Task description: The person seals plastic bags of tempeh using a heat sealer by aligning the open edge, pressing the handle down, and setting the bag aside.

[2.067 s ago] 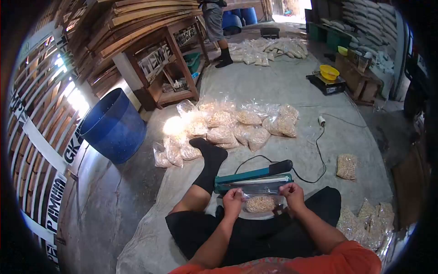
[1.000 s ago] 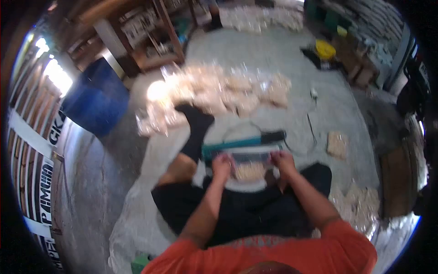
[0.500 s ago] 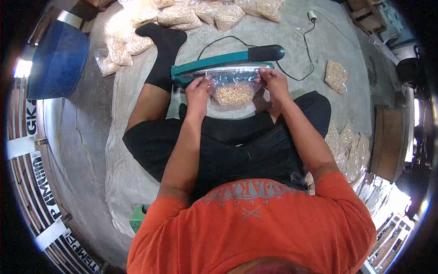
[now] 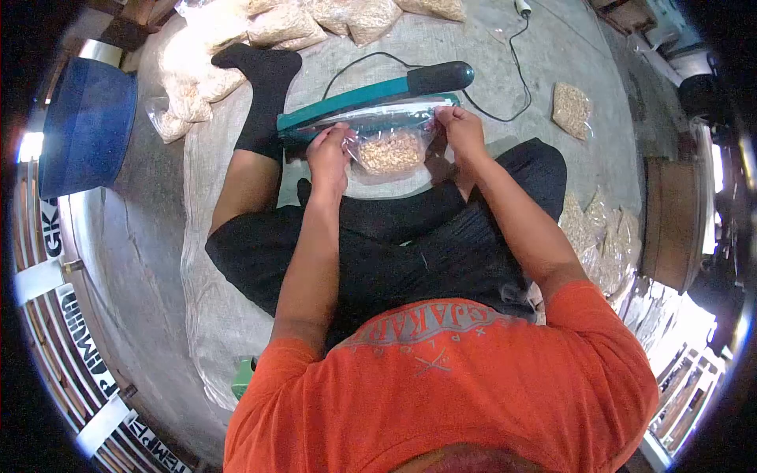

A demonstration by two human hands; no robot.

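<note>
A clear plastic bag of pale beans or grains (image 4: 392, 152) is held by its two upper corners in front of a green heat sealer (image 4: 347, 100) with a black-ended handle. My left hand (image 4: 328, 160) pinches the bag's left corner. On the other side, my right hand (image 4: 462, 132) pinches the right corner near the sealer's right end. The bag's open top edge lies over the sealer's lower bar, under the raised arm. Plastic glare hides the exact edge.
Filled bags (image 4: 288, 29) lie in a row at the top left, and more (image 4: 599, 236) are heaped at the right. A single filled bag (image 4: 571, 110) rests on the mat. A black cord (image 4: 527, 71) runs behind the sealer. A blue bin (image 4: 88, 126) stands at the left.
The view has shifted, so most things appear a little farther left and higher. Both hands still hold the bag at the sealer, and the bag's top is drawn across the lower bar.
</note>
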